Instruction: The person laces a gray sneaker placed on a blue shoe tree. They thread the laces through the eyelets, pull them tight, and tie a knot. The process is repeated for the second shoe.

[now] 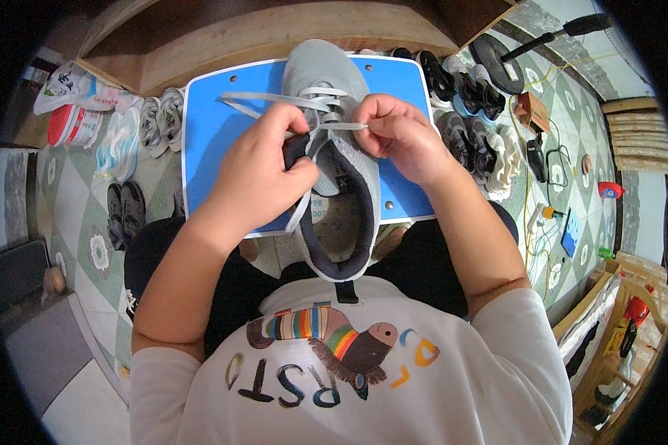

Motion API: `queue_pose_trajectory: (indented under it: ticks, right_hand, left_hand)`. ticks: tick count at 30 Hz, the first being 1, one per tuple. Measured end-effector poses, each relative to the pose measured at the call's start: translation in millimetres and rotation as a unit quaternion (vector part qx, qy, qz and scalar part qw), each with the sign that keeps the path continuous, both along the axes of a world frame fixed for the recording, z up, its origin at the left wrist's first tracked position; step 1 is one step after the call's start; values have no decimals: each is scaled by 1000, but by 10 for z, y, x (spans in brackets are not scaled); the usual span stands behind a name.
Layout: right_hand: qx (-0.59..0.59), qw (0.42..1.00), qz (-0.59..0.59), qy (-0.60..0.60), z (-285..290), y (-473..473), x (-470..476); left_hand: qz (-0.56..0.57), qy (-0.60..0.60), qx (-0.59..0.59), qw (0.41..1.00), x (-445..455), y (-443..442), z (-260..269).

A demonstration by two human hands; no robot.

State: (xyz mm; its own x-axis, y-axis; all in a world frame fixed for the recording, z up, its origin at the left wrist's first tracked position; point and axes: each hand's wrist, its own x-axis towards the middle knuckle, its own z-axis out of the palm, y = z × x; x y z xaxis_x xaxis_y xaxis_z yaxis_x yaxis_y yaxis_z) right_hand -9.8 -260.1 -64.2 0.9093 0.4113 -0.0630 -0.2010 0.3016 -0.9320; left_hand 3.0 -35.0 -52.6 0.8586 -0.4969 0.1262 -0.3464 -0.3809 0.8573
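Note:
A grey mesh sneaker (pixel 323 64) lies on a blue board with a white rim (pixel 222 167), toe pointing away from me and heel towards my body. My left hand (pixel 261 167) grips the left eyelet flap of the sneaker, its thumb and forefinger around the edge with dark lining. Between the thumb and fingertips of my right hand (pixel 395 133), a flat pale shoelace (pixel 342 126) is pinched and drawn taut to the right. The lace's other part lies looped over the board at the left. Inside the collar, the tongue (pixel 325 178) and a printed insole (pixel 334 222) show.
Several pairs of shoes stand on the tiled floor at both sides, such as dark sneakers (pixel 127 214) and cream shoes (pixel 504 158). A wooden cabinet (pixel 267 33) is beyond the board. A red and white bucket (pixel 73 125) stands left; cables (pixel 526 222) run along the right.

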Motion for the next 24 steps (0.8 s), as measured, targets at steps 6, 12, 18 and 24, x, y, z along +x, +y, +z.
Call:
queue_pose_trajectory:
  ticks: [6,12,18,24]
  right_hand:
    - [-383,913,-93,-106,198,246,-88]
    - [-134,989,-69,-1,183,127,-65]
    - [128,978,-109,-126,430,-353,14]
    - [-17,963,-133,-235,398,-255,23]
  left_hand:
    - [2,-27,14,1000,-23,-36,98]
    - [2,-101,44,994,-12,-32,97]
    - [4,-81,80,993,-16,-52,141]
    - [7,-102,80,992,-22,-27,129]
